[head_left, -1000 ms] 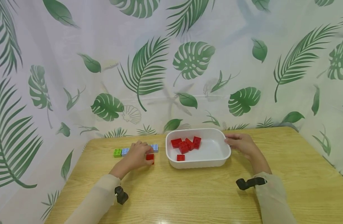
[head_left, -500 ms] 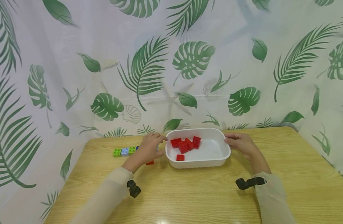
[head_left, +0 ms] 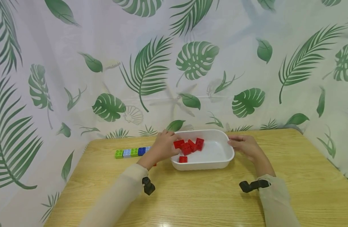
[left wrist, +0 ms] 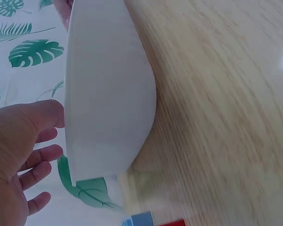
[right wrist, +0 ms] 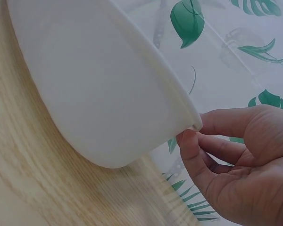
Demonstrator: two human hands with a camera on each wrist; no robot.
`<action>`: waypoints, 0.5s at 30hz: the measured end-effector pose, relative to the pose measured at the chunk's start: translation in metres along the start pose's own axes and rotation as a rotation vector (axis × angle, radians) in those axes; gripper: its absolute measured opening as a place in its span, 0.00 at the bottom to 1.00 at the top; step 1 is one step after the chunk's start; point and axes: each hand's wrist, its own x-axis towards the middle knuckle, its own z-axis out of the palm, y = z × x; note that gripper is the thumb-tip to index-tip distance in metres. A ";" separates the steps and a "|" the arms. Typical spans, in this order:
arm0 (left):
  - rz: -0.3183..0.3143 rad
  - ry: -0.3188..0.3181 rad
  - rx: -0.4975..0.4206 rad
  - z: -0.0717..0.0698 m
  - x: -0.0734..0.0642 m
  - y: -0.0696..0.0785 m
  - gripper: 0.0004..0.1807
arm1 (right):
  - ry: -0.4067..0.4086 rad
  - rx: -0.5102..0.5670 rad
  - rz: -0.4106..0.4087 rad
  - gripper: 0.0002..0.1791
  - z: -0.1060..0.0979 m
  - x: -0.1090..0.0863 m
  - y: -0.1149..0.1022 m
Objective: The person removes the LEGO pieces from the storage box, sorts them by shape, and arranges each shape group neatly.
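Note:
My left hand (head_left: 163, 145) reaches over the left end of a white plastic box (head_left: 216, 165), its fingers relaxed and apart with nothing between them. Inside the box lie several red toy bricks (head_left: 186, 148), the nearest ones close to my left fingertips. In the left wrist view, the thumb is beside the box's rim (left wrist: 68, 141). My right hand (head_left: 244, 145) pinches the box's right rim between thumb and fingers, as the right wrist view shows (right wrist: 236, 155). The box's left end is partly hidden by my left hand.
A row of green, light blue and dark blue bricks (head_left: 134, 152) lies on the wooden table (head_left: 196, 195), left of the box. A red brick (head_left: 155, 164) is mostly hidden behind my left wrist. A leaf-patterned cloth (head_left: 162, 78) hangs behind the table.
My left hand has left the red brick beside the row and moved right, over the box's left end. My right hand stays on the rim. The box has barely moved.

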 end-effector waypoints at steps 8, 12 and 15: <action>-0.048 -0.025 0.118 0.016 0.013 0.013 0.26 | 0.002 -0.005 0.009 0.30 0.000 -0.001 0.001; -0.069 -0.052 0.161 0.022 0.019 0.017 0.26 | 0.006 -0.009 0.001 0.30 0.000 -0.001 0.001; -0.072 -0.069 0.206 0.025 0.023 0.019 0.27 | 0.008 -0.007 -0.001 0.29 -0.001 0.000 0.000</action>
